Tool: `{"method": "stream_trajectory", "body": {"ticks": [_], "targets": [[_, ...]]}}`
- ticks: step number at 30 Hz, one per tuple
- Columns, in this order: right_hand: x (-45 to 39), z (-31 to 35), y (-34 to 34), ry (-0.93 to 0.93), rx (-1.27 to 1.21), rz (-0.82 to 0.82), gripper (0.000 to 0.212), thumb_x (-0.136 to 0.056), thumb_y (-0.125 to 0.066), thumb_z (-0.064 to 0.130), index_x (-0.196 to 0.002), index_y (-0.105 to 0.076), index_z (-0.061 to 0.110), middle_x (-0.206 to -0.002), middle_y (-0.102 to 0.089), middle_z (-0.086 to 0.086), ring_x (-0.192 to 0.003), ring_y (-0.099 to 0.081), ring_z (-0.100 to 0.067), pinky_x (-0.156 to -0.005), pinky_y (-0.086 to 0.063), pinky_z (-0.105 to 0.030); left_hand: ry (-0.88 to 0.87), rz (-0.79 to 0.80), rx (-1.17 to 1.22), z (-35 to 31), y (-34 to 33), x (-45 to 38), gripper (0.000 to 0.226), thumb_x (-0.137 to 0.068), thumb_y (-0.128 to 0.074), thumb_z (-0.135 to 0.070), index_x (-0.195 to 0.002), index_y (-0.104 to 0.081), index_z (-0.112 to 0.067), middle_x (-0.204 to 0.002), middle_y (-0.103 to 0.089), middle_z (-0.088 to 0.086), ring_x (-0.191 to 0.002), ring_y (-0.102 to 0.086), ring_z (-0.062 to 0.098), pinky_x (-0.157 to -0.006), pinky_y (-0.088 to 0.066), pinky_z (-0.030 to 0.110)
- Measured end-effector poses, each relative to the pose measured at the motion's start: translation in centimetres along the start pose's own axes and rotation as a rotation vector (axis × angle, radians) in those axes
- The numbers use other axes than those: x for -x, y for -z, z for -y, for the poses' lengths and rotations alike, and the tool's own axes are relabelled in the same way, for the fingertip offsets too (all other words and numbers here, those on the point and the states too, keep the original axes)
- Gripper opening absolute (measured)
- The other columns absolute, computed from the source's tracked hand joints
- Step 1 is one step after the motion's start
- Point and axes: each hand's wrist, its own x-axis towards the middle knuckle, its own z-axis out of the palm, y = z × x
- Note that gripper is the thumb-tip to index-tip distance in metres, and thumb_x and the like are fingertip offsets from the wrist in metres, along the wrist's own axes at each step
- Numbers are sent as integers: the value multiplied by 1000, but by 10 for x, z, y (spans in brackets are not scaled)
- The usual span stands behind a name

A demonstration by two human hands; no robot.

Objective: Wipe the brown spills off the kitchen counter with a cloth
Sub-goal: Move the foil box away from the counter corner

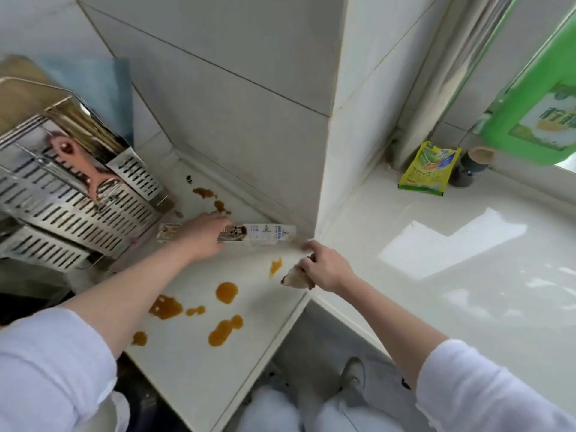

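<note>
Brown spills point(226, 292) dot the white counter point(187, 369), none yet wiped. The right hand point(324, 269) pinches a bunched cloth point(294, 279) just beside the nearest spot. The left hand point(202, 235) grips a carton point(265, 233) lying at the wall, probably to clear it. Next: press and sweep leftward; the front edge lies close, a metal rack point(71, 207) bounds the left.

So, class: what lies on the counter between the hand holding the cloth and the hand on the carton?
In the head view, between the right hand with the cloth and the left hand on the carton, one small brown spill sits on bare white counter.
</note>
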Motion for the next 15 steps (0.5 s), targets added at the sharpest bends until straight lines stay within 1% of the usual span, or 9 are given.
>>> {"method": "stream_trajectory", "body": {"ticks": [1,3,4,5,7,8,10,12,15], "targets": [[-8,13,-4,9,14,-13,50,-79,-40,47,-126,-48,30,-87,-74,2,-90,-66,-23,-82,-53,-37,-1,12,-24,11,-2,-4,30,-85,-64,-25,-112,-55,-36,-117,-60,-4,-101,-57,17,-82,-53,38],[-26,35,-11,16,20,-59,57,-76,-40,48,-130,-42,31,-69,-72,5,-81,-68,-19,-76,-54,-34,-6,31,-60,29,-9,-14,52,-81,-71,-26,-129,-51,-32,-126,-57,-3,-111,-55,19,-89,-53,41],[-33,44,-13,30,45,-82,57,-78,-43,46,-133,-40,31,-67,-71,6,-81,-68,-19,-75,-55,-34,-9,40,-73,35,-12,-17,66,-79,-73,-25,-138,-46,-31,-131,-55,-2,-116,-53,21,-92,-52,41],[-42,52,-17,40,92,-102,60,-79,-47,45,-136,-37,31,-71,-72,6,-84,-68,-21,-74,-55,-34,-19,38,-85,42,-16,-22,76,-77,-75,-24,-144,-41,-30,-135,-52,-1,-119,-52,22,-94,-51,41],[-55,63,-24,37,181,-117,71,-80,-53,44,-146,-27,35,-92,-72,3,-92,-67,-25,-71,-53,-34,-34,40,-118,53,-24,-27,86,-75,-77,-22,-150,-34,-28,-140,-51,2,-122,-53,24,-98,-49,41],[-60,66,-29,29,212,-112,77,-80,-56,43,-149,-22,37,-102,-70,0,-94,-67,-26,-68,-51,-33,-41,44,-141,58,-27,-29,85,-76,-77,-22,-150,-35,-27,-139,-52,3,-121,-54,24,-99,-48,40],[-69,70,-41,6,269,-79,78,-82,-58,38,-150,-19,40,-105,-67,-3,-91,-66,-29,-62,-45,-31,-57,32,-168,68,-35,-36,72,-78,-73,-20,-143,-43,-26,-131,-58,4,-113,-59,23,-95,-50,38],[-74,72,-48,-15,317,-62,72,-83,-57,31,-147,-24,38,-100,-68,-4,-87,-66,-30,-59,-43,-31,-55,-10,-128,72,-39,-40,53,-79,-67,-15,-129,-53,-27,-116,-62,2,-101,-61,22,-86,-53,38],[-73,70,-50,-34,372,-120,62,-83,-57,23,-140,-35,29,-103,-67,-6,-90,-65,-32,-60,-43,-33,-65,-16,-94,70,-39,-38,46,-76,-69,-17,-118,-56,-30,-105,-60,-1,-94,-59,21,-78,-53,37]]}}
